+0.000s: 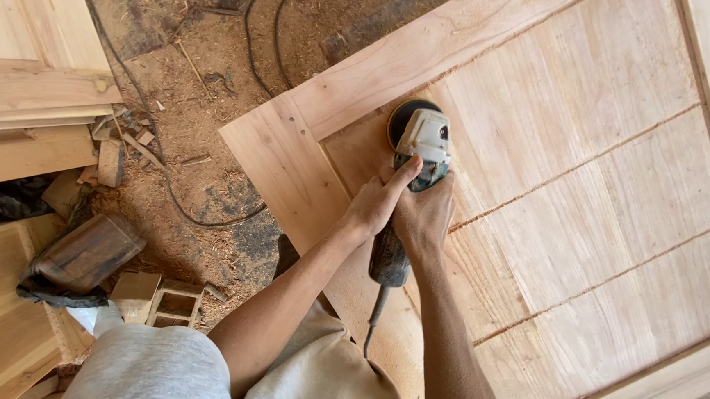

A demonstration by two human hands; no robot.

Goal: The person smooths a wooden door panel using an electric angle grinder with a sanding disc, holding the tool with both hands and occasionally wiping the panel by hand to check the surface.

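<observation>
both hands, left hand [378, 202] and right hand [425, 216], clenched on sander [418, 150] at door panel [585, 197] corner; cables [258, 46], wood scraps [115, 156] on sawdust floor [204, 116].

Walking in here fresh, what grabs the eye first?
Both hands, the left hand and right hand, grip an angle sander pressed onto the corner of a big pale wooden door panel filling the right side. Left of it, sawdust and black cables cover the floor.

Sander [421, 138] on door panel [585, 197] near its corner; scrap blocks [156, 298] & cable [206, 215] on floor to left.
</observation>
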